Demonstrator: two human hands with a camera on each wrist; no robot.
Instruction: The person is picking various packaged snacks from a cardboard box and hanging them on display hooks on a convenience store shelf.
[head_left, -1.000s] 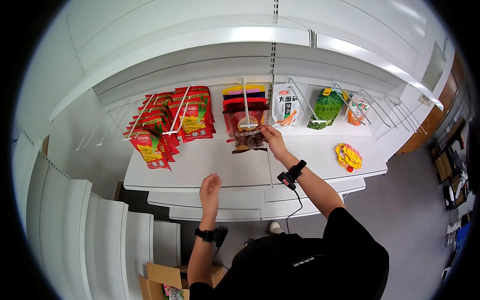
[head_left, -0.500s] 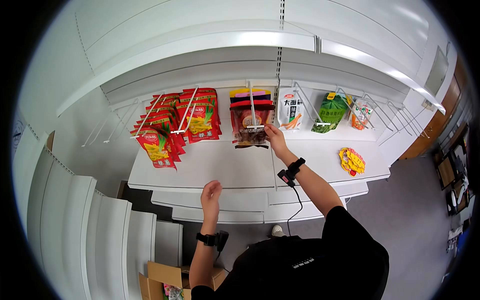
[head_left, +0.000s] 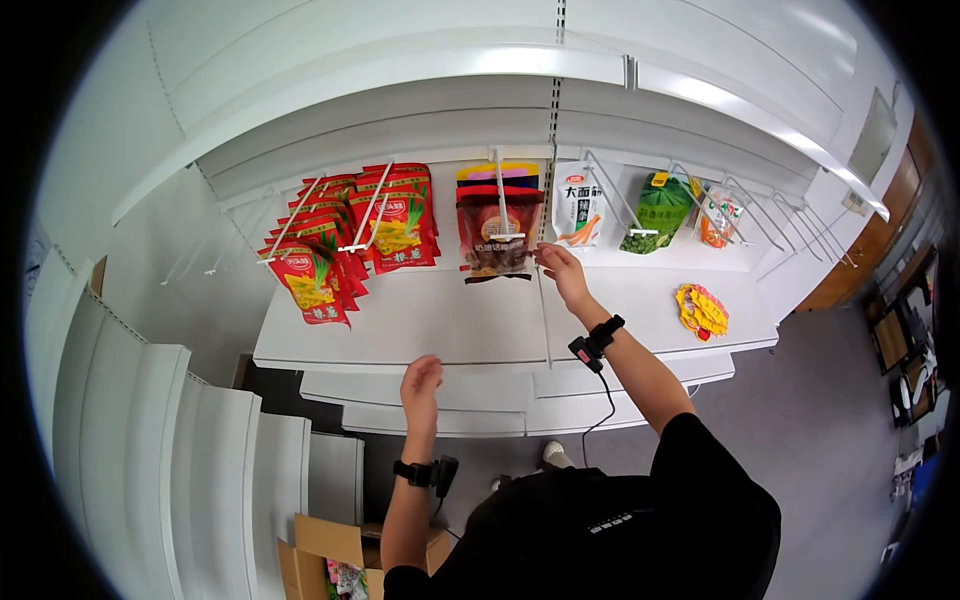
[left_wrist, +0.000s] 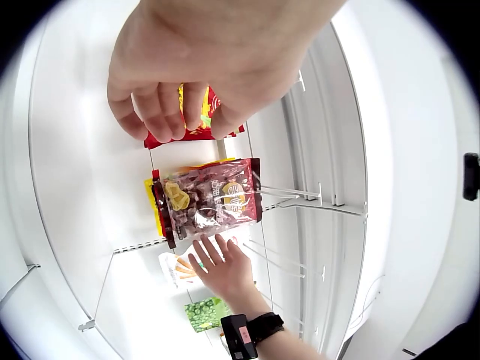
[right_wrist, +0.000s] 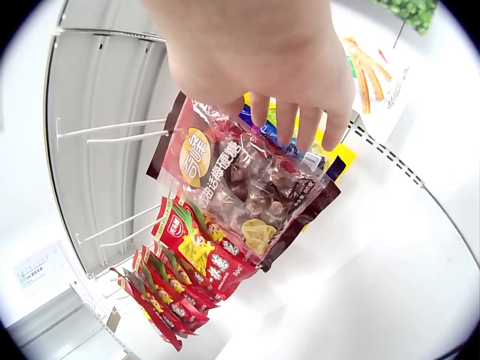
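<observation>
A dark red candy bag [head_left: 500, 237] with a clear window hangs on a white hook, in front of yellow, blue and red packs. Beside its right edge is my right hand [head_left: 568, 275]. In the left wrist view the fingers of this right hand [left_wrist: 226, 271] are spread and fairly straight next to the bag [left_wrist: 206, 201]. From the right wrist, those fingers [right_wrist: 286, 120] reach past the bag's edge [right_wrist: 247, 187]. My left hand [head_left: 421, 385] hovers before the shelf's front edge, fingers loosely bent, holding nothing.
Red snack bags [head_left: 400, 220] hang in two rows at left. A white pouch [head_left: 577, 208], a green bag [head_left: 657, 210] and a small white-orange pack [head_left: 718, 215] hang at right. Yellow packs [head_left: 702, 312] lie on the shelf [head_left: 450, 320]. Bare hooks project at both ends.
My right hand has let go of the candy bag's right edge and moved slightly right. The bag sits a little farther back on its hook. My left hand stays nearly still.
</observation>
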